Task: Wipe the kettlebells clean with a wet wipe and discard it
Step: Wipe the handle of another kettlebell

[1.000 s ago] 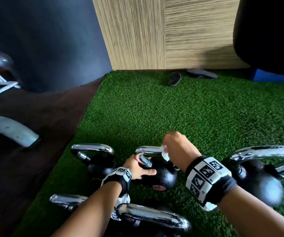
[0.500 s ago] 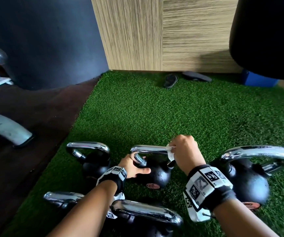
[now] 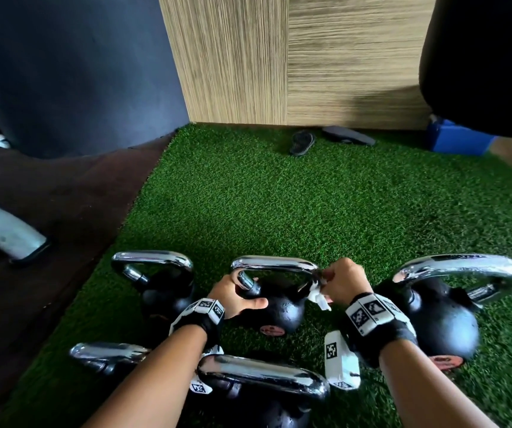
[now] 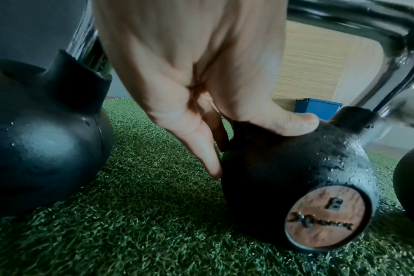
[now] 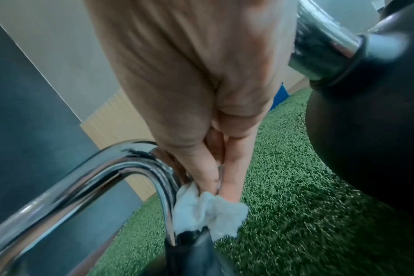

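Green turf [image 3: 279, 205] underfoot. Our left hand [image 3: 233, 296] braces middle kettlebell [image 3: 279, 307]; right hand [image 3: 341, 282] pinches wet wipe [image 3: 318, 296], now lower, at handle's right bend. Handle nearly done; body next.

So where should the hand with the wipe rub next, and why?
Probably down the right leg of the chrome handle toward the black ball. The right hand holds the wet wipe at that bend, while the left hand steadies the middle kettlebell.
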